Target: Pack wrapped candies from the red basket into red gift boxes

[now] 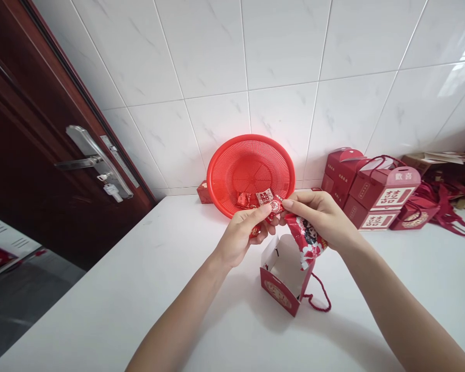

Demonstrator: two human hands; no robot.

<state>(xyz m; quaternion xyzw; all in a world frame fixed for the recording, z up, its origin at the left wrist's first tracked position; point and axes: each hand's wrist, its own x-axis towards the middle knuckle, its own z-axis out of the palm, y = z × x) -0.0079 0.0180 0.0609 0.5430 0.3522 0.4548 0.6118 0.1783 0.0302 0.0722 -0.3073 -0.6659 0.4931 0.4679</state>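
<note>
My left hand point(240, 232) is closed around a few red-wrapped candies point(275, 207), the thumb pressing on one with a round emblem. Close against it, my right hand point(327, 214) pinches at the same candies and also holds a larger red printed packet point(305, 240) that hangs below its fingers. Under both hands, a small red gift box point(281, 297) stands with its top open and its pale inside showing. A dark red cord handle point(325, 309) trails from the box's right side. Parts of the held candies are hidden by my fingers.
A red plastic basket point(212, 170) leans against the tiled wall, with wrapped candies point(243, 199) at its lower edge. Folded red gift boxes point(380, 199) are stacked to the right, beside dark red ribbons point(445, 206). A wooden door point(34, 134) with keys stands at left.
</note>
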